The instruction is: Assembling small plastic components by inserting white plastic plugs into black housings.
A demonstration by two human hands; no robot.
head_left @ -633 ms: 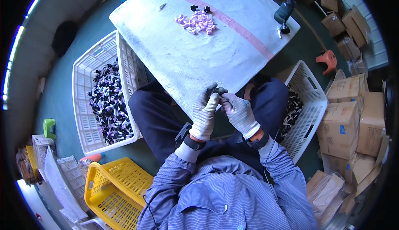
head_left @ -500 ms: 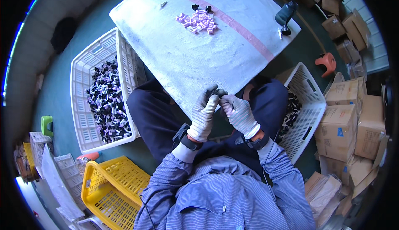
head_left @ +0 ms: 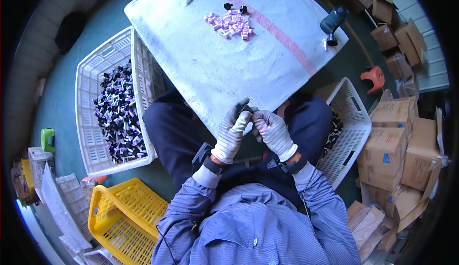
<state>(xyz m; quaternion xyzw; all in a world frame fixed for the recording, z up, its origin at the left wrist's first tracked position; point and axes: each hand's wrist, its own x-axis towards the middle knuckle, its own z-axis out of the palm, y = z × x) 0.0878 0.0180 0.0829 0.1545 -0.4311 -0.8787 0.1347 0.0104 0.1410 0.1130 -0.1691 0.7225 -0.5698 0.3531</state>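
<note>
Both of my hands wear striped white gloves with grey fingertips and meet just over the table's near corner. My left hand (head_left: pixel 231 133) is closed, its thumb and fingers pinching a small dark piece (head_left: pixel 248 108) that the gloves mostly hide. My right hand (head_left: pixel 274 131) is closed too, its fingertips pressed against the same piece from the right. Farther up the white table (head_left: pixel 201 69) lies a heap of small pale pink plastic parts (head_left: pixel 230 24), with black caps (head_left: pixel 228 6) at its far edge.
A white crate (head_left: pixel 81 121) of black, white and pink pieces stands at left, a yellow basket (head_left: pixel 103 226) below it. Another white crate (head_left: pixel 351 145) is at right, beside stacked cardboard boxes (head_left: pixel 381 152). A dark green bottle-like object (head_left: pixel 333 21) stands at the table's right corner.
The view has shifted slightly. My hands stay together in nearly the same place, with only small finger movement around the dark piece.
</note>
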